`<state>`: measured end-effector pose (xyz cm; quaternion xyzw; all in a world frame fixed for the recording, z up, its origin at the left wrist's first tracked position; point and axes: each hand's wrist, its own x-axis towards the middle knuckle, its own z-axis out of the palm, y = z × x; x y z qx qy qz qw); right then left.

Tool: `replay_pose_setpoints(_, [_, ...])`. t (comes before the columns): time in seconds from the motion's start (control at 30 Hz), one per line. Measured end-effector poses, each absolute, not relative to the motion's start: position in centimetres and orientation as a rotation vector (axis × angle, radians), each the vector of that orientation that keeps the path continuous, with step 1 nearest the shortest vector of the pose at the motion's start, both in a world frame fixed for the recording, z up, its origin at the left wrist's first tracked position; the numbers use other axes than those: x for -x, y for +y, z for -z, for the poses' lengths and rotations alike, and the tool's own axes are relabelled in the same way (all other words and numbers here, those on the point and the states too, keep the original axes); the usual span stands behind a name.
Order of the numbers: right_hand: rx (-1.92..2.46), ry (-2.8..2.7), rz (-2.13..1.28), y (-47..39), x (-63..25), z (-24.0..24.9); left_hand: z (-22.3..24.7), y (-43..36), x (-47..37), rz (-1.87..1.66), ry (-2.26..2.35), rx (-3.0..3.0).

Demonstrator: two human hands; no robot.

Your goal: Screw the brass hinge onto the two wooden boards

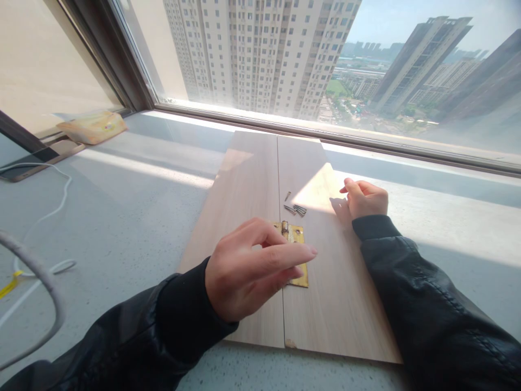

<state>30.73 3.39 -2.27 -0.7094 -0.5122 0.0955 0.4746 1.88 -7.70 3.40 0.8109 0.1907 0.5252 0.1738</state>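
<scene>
My left hand [258, 266] is over a brass hinge [300, 279], its index finger stretched across the right leaf and its fingers apart. It hides most of the left leaf; whether it touches the metal I cannot tell. The hinge lies across the seam between two pale wooden boards, the left board [244, 184] and the right board [342, 304]. Just beyond it, several small screws [300, 210] lie loose on the right board. My right hand [368, 199] is by that board's right edge, fingers curled together; anything inside them is hidden.
The boards lie on a speckled white sill [154, 217] in front of a large window [260, 60]. At the left are a white cable [61, 203], a thicker grey cable [57, 304], a dark phone [30, 169] and a yellowish packet [93, 128].
</scene>
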Motion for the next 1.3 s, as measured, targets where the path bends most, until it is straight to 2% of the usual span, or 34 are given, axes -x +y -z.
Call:
replay_pose_setpoints(0.23, [1.753, -1.303, -0.236, 3.4, -31.1, 2.6, -3.9, -7.2, -1.2, -1.291, 0.336, -2.354])
replay_pose_setpoints(0.53, [1.779, -1.343, -0.232, 3.4, -31.3, 2.6, -4.2, -7.7, -1.4, -1.552, 0.567, -2.356])
replay_pose_setpoints(0.7, [1.782, -1.380, -0.227, 3.2, -31.5, 2.5, -3.3, -8.0, -2.0, -1.541, 0.447, -2.206])
replay_pose_setpoints(0.93, [1.776, -1.417, -0.240, 3.1, -31.6, 2.5, -2.5, -7.8, -1.9, -1.666, 0.603, -2.261])
replay_pose_setpoints(1.17, [1.799, -1.420, -0.246, 3.1, -31.6, 2.5, -3.3, -7.4, -1.5, -1.425, 0.390, -2.360])
replay_pose_setpoints(1.3, [1.816, -1.414, -0.247, 3.3, -31.6, 2.6, -3.8, -7.3, -1.1, -1.417, 0.368, -2.331])
